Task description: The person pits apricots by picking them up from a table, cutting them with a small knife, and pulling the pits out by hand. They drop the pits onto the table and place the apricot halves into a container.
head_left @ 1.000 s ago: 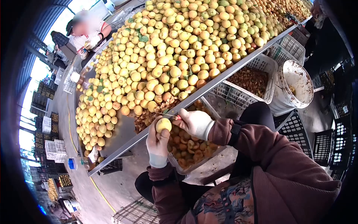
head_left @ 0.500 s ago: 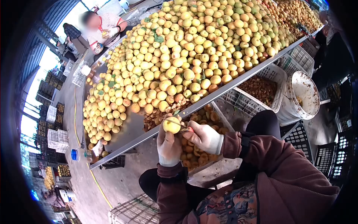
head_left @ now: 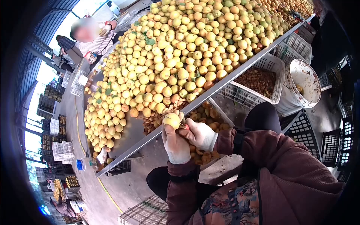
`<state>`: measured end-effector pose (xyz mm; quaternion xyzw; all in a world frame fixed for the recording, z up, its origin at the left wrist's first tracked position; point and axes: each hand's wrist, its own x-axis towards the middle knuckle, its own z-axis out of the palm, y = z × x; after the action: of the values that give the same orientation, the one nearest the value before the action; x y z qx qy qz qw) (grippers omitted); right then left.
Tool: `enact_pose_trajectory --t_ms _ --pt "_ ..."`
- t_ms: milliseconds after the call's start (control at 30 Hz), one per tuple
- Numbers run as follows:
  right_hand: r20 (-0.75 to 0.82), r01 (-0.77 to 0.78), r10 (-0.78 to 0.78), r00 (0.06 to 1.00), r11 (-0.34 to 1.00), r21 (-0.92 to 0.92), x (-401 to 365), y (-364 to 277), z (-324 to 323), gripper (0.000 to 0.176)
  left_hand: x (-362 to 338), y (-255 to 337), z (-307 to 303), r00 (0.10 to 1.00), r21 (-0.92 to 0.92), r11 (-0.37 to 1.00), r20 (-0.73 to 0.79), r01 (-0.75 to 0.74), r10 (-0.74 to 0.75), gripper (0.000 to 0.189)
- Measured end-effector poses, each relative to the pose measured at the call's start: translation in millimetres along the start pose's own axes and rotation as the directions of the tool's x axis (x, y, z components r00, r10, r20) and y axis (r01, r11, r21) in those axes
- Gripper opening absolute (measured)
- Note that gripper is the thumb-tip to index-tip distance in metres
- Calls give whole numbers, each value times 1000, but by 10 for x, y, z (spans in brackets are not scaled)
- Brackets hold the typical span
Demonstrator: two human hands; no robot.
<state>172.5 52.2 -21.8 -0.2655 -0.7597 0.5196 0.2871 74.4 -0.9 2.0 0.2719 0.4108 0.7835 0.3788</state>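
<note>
My left hand point(head_left: 175, 145), in a pale glove, is closed around a whole yellow apricot point(head_left: 171, 121), its fingers beneath and behind the fruit. Pressed close on the right is my gloved right hand point(head_left: 201, 135), closed on a small tool with a red handle point(head_left: 185, 127). The tool's thin metal end lies against the apricot, partly hidden by the fruit and fingers. Both hands are just over the near edge of the metal table point(head_left: 129, 152). Below them a crate point(head_left: 222, 109) contains cut fruit pieces, partly covered by my hands and sleeves.
A large heap of apricots point(head_left: 172, 56) covers much of the table, with brown scraps point(head_left: 152, 123) near its edge. To the right are a crate of brown pieces point(head_left: 258, 80) and a stained white bucket point(head_left: 304, 86). A person point(head_left: 95, 41) sits across the table.
The view has shifted slightly. My hands still hold the apricot and tool together, and the fruit is turned a little. The person opposite has raised a hand higher, near the head.
</note>
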Motion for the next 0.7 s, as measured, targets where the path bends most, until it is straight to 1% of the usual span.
enact_pose_trajectory --t_ms 33,67,100,133,200,233,267,300,333,400,433,467,500,533,567,600,633,667,700 --pt "7 -17 17 1000 998 56 -6 -5 3 38 5 8 -39 1000 -3 1000 4 -5 5 63" --pt "16 -32 30 999 993 112 9 -13 -5 39 25 52 -85 1000 148 989 26 -16 12 61" --pt "18 -23 22 1000 994 108 37 -21 -17 39 50 105 -120 999 298 954 44 -30 18 60" --pt "39 -45 39 998 985 165 64 -28 -26 39 92 119 -159 991 538 834 23 -121 129 56" --pt "84 -100 80 993 954 283 85 -32 -26 41 86 137 -88 980 543 819 45 -186 192 51" --pt "82 -118 99 992 955 272 39 -211 -89 41 63 135 6 981 546 817 44 -183 190 51" --pt "80 -125 106 991 952 280 36 -190 -75 41 22 125 116 996 339 938 -24 -76 89 54" --pt "70 -122 113 991 980 154 23 -155 -53 42 -17 115 161 997 108 993 -66 40 -33 56" --pt "60 -116 115 992 993 20 16 -116 -41 42 -34 89 139 997 110 993 -62 51 -44 56" --pt "31 -111 110 993 993 29 5 -65 4 42 -37 36 70 987 7 990 -78 144 -143 61" --pt "20 -81 79 997 992 100 16 -68 2 41 -4 71 29 992 144 982 -34 124 -120 59" --pt "9 -47 46 999 984 172 44 -61 -3 41 42 66 4 994 142 983 -32 112 -109 59" --pt "73 -80 62 995 955 285 114 -28 -24 39 92 70 9 996 411 911 -57 -40 70 57" --pt "71 -76 59 996 955 286 125 -10 -25 39 113 76 24 970 649 743 -33 -162 240 56" --pt "64 -41 27 998 970 238 110 10 -15 39 93 81 50 979 547 830 -85 -109 185 56" --pt "58 -10 -1 998 982 190 94 -23 -32 38 71 97 98 981 550 829 -82 -104 177 56" --pt "65 4 -9 998 997 71 72 -159 -114 37 47 104 130 994 363 932 -99 -5 44 57" --pt "1 72 -72 997 997 3 69 -35 -61 36 16 120 155 991 163 980 -88 110 -96 58" --pt "7 35 -35 999 999 10 52 -24 -43 36 -2 150 187 986 313 939 -128 142 -107 60"
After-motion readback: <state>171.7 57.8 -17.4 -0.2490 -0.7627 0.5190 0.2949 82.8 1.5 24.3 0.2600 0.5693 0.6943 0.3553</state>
